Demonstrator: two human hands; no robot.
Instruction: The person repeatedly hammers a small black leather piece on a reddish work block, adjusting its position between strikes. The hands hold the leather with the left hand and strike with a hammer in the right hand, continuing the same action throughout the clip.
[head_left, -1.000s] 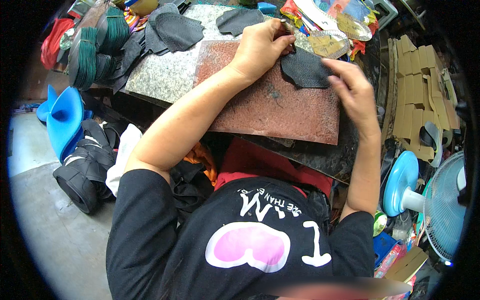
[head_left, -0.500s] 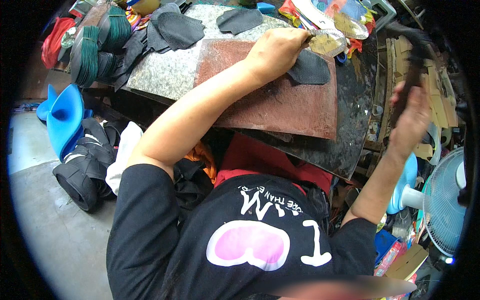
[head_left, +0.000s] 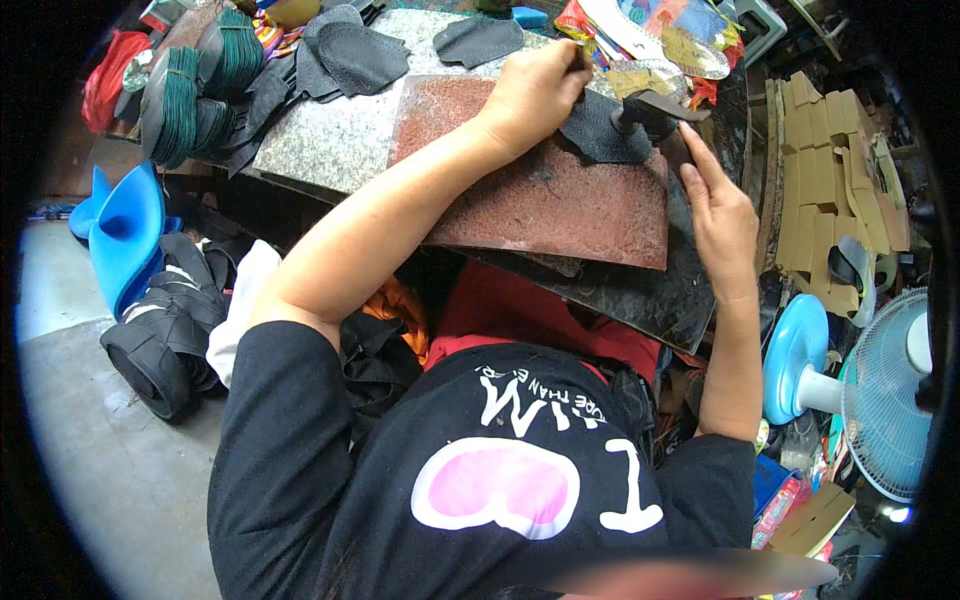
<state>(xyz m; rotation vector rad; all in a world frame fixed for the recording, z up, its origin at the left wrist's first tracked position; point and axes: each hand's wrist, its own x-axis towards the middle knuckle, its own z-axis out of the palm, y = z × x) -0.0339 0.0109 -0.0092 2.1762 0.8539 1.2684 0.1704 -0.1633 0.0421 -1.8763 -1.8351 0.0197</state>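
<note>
In my right hand (head_left: 722, 215) is a hammer (head_left: 655, 108) with a dark head and handle, its index finger stretched along the handle. The hammer's face is over a black leather piece (head_left: 605, 138), close to it or touching; I cannot tell which. That leather lies on a reddish-brown board (head_left: 520, 210) on the workbench. My left hand (head_left: 530, 98) is closed just beyond the leather's left edge. A small dark end pokes out between its thumb and fingers; the rest is hidden.
More black leather pieces (head_left: 355, 58) lie on a speckled grey slab (head_left: 325, 130). Spools of green cord (head_left: 172, 105) stand at the left. Clear sole-shaped pieces (head_left: 650, 78) are at the far right of the bench. Folded cardboard (head_left: 825, 170) and a fan (head_left: 890, 395) stand to the right.
My right hand has swung the hammer down and left, from out at the right to over the leather. My left hand has shifted slightly left; the leather and board have shifted slightly left too.
</note>
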